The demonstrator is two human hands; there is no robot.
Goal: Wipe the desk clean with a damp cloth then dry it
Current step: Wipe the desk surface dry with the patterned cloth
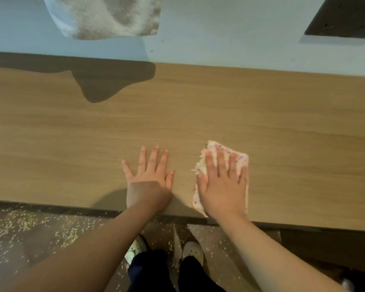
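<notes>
Head view. The desk (198, 112) is a wood-grain top set against a pale wall. The cloth (213, 147), pale with coloured flecks and folded, lies flat on the desk near its front edge, right of centre. The right hand (223, 186) presses on it, fingers straight and spread; nothing is gripped. The left hand (149, 182) rests palm-down on bare wood just beside it, fingers straight and splayed. A towel (105, 15) hangs above the back edge.

Assessment: a wiping pass is in hand; whether the cloth is damp or dry cannot be told. The next move calls for flat, even pressure while sliding the cloth across the remaining surface.
</notes>
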